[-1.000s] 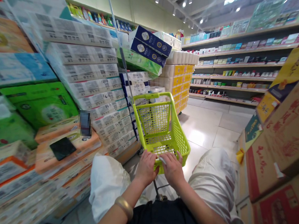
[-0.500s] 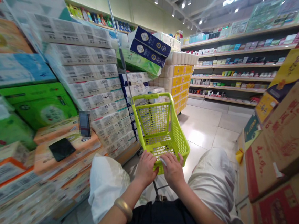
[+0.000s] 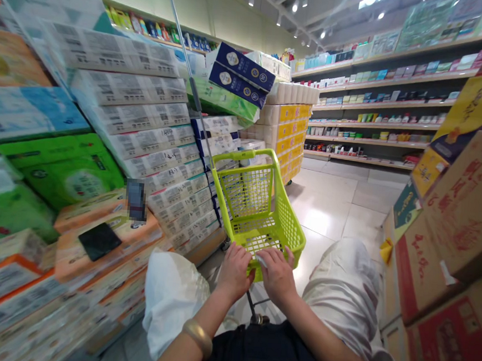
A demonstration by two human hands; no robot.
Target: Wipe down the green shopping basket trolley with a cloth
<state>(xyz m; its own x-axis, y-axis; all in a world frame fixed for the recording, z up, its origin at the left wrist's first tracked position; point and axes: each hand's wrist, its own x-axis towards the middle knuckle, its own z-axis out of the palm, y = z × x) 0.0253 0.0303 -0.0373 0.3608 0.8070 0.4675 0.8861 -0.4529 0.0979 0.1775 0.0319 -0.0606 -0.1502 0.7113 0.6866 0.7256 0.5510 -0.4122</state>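
Note:
A lime-green plastic shopping cart (image 3: 289, 226) with lattice sides stands between my knees, its basket tilted in view. My left hand (image 3: 236, 270) has its fingers curled over the near rim of the basket. Close beside it, my right hand (image 3: 278, 273) is bent over the same rim. A small pale scrap (image 3: 261, 259) shows at the right hand's fingertips, too little of it visible to name. Both thumbs point inward below the rim. Nothing lies on the visible basket floor.
Tall stacks of wrapped tissue packs (image 3: 146, 106) rise on the left. A dark flat object (image 3: 99, 241) lies on an orange pack (image 3: 140, 234). Cardboard boxes (image 3: 450, 219) stand at the right. Stocked shelves (image 3: 380, 105) line the back beyond the tiled floor (image 3: 327, 198).

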